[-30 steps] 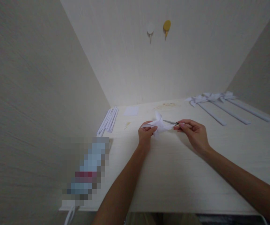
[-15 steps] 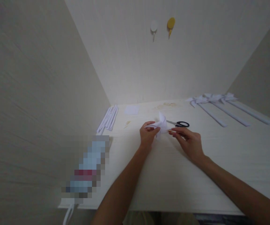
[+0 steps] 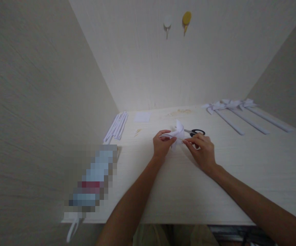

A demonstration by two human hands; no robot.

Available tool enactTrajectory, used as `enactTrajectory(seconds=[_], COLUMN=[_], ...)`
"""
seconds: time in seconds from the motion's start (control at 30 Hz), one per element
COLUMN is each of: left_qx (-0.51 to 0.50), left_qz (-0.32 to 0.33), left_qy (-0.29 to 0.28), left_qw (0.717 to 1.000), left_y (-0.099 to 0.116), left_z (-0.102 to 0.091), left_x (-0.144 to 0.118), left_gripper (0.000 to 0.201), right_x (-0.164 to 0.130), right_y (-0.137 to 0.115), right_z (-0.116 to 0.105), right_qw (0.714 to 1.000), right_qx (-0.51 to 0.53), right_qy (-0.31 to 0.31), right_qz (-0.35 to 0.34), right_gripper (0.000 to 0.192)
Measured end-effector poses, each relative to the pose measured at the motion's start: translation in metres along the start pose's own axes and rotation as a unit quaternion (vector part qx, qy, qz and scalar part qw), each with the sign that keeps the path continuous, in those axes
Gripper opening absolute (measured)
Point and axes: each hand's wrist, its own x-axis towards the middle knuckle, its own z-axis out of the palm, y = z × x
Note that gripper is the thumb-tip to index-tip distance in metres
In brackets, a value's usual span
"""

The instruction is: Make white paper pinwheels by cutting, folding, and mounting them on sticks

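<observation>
Both hands pinch a folded paper

The left hand (image 3: 161, 145) and right hand (image 3: 201, 152) each nip the paper (image 3: 178, 134) between fingertips; scissors (image 3: 195, 132) lie just behind.

Both hands meet over the middle of the pale table (image 3: 178, 191). The left hand (image 3: 161, 145) pinches a folded white paper piece (image 3: 178, 134) from its nine o'clock side, while the right hand (image 3: 201, 152) takes the same piece at its fingertips from four o'clock. Black-handled scissors (image 3: 195, 132) lie flat on the table just beside the paper, at its three o'clock. A bundle of white paper strips (image 3: 117, 126) lies at ten o'clock of the hands, with a small white paper square (image 3: 142, 117) at eleven. Finished white pinwheels (image 3: 236, 112) on long sticks lie well apart at two o'clock. Two hooks (image 3: 176, 22), one white and one yellow, sit on the back wall at twelve.
</observation>
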Motion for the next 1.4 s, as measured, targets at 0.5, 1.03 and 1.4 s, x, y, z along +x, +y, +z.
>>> enactTrajectory(seconds=[0.5, 1.03, 1.4], left_qx=[0.015, 0.029, 0.04], left_qz=[0.003, 0.014, 0.021], left_qy=[-0.007, -0.01, -0.017], left_qw=[1.0, 0.999, 0.999], left_y=[0.0035, 0.0047, 0.0029], left_z=[0.0031, 0.0039, 0.0025], left_x=[-0.0033, -0.0046, -0.0037], left_gripper=[0.029, 0.029, 0.029], right_x=[0.0011, -0.0007, -0.0012], right_y=[0.0016, 0.0005, 0.0012], right_z=[0.001, 0.0024, 0.0024], right_qw=[1.0, 0.999, 0.999], right_qx=[-0.019, -0.046, -0.034], right_qy=[-0.001, -0.017, -0.036], right_qz=[0.02, 0.005, 0.009], right_gripper=[0.015, 0.02, 0.019])
